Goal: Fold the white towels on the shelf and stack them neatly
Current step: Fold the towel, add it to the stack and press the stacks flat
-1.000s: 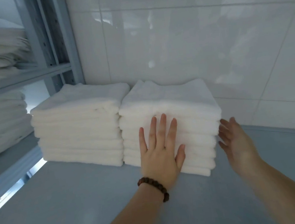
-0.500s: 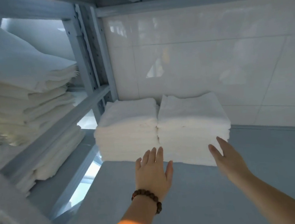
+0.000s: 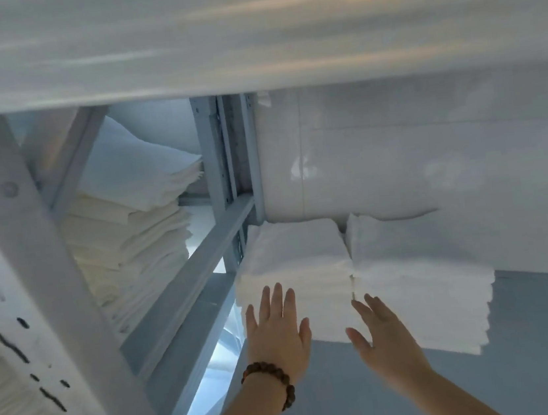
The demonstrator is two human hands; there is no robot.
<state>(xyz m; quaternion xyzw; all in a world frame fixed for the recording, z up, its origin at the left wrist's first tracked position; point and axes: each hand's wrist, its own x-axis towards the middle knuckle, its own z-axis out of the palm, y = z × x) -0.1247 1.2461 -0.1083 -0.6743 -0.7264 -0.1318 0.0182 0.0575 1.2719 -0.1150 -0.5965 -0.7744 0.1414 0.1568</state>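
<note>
Nothing can be read here. No text, label, brand, number or sign shows on the folded white towels (image 3: 293, 260) just beyond the left hand (image 3: 278, 337) and right hand (image 3: 385, 342), or on the blurred perforated shelf post (image 3: 23, 341) to their left.

Straight ahead you've got a glossy white tiled wall (image 3: 431, 153), light glaring off it. Low in your view sits a brown bead bracelet (image 3: 269, 378). Hard to your left is a perforated white upright (image 3: 16, 342), blurred. Past the grey post (image 3: 215, 166), folded cream linen (image 3: 130, 231) is piled high.
</note>
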